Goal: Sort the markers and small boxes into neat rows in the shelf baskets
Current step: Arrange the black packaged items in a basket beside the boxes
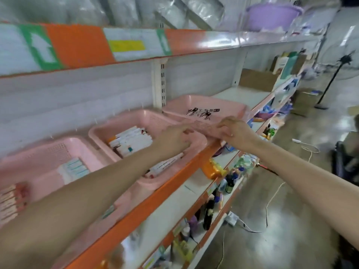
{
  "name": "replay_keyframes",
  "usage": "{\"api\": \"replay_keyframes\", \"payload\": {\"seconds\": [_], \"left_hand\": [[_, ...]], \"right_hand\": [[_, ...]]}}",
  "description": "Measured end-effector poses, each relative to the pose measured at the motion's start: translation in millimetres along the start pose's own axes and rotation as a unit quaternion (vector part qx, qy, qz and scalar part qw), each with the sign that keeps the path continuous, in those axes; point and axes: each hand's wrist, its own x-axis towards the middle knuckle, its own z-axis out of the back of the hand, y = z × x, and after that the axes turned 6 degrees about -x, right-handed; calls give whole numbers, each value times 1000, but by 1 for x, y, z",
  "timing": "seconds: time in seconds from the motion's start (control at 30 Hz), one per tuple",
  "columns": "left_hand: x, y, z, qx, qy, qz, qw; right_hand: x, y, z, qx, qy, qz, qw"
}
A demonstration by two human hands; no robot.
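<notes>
Three pink baskets in a row on orange-edged shelf. Markers lying side by side in middle basket, a few more at its front wall under the forearm. Small boxes stacked in near basket. Dark small items on floor of far basket. Left hand above middle basket, fingers stretched loosely toward far basket's near rim; contact unclear from blur. Right hand curled over that same rim, gripping it.
</notes>
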Motion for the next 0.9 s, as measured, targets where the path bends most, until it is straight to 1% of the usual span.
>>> {"api": "replay_keyframes", "payload": {"seconds": [0.1, 0.2, 0.23, 0.3, 0.4, 0.5, 0.57, 0.73, 0.83, 0.9], "left_hand": [[36, -14, -25, 14, -10, -5, 1000], [71, -21, -40, 19, -13, 6, 1000], [82, -22, -42, 15, -18, 14, 1000], [99, -23, -44, 4, -30, 42, 999], [121, -18, -48, 13, -33, 76, 996], [145, -7, -51, 34, -29, 90, 995], [160, 2, -54, 45, -24, 94, 994], [206, 24, -66, 72, 20, 110, 991], [237, 40, -78, 54, 54, 123, 989], [253, 50, -86, 64, 78, 131, 986]], "right_hand": [[9, -49, -2, 4, -13, -9, 1000], [17, -83, 1, -9, 29, -7, 1000], [23, -93, 0, -10, 31, -3, 999], [36, -106, -1, -4, 48, -10, 999], [63, -124, -15, 37, 51, -20, 998], [88, -133, -24, 66, 46, -24, 996], [102, -137, -29, 75, 58, -21, 995], [139, -162, -39, 76, 89, -5, 993], [160, -179, -38, 41, 87, 5, 995], [173, -190, -39, 27, 102, 10, 994]]}}
